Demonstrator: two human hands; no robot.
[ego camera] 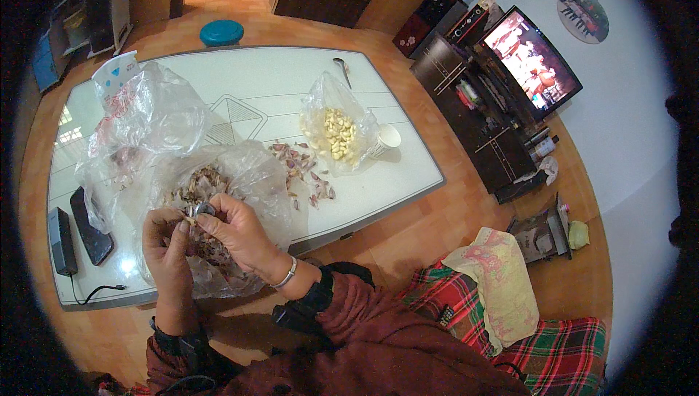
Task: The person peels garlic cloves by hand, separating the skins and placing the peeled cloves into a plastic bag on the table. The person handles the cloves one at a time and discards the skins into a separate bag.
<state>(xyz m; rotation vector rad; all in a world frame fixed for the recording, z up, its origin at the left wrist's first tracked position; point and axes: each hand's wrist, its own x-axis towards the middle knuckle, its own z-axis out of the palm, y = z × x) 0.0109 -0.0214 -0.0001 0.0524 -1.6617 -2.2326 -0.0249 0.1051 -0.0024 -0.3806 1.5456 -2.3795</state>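
My left hand [168, 251] pinches a small pale garlic clove [190, 221], partly hidden by the fingertips. Close against it, my right hand [243, 237] grips a small shiny metal tool [205, 209]; its exact kind cannot be made out. Both hands are over a spread clear plastic bag [259, 172] that holds dry garlic skins [210, 180]. To the right of this bag, unpeeled purplish garlic cloves [297, 164] lie loose on the table [377, 188]. Beyond them, peeled garlic cloves [338, 134] fill part of another clear plastic bag [322, 90].
A paper cup [386, 139] stands beside the peeled cloves, with a spoon [342, 71] farther back. At left are a crumpled plastic bag [169, 112], a black phone [90, 227] and a power adapter [61, 240] with a cable. A teal stool [221, 33] stands past the far edge.
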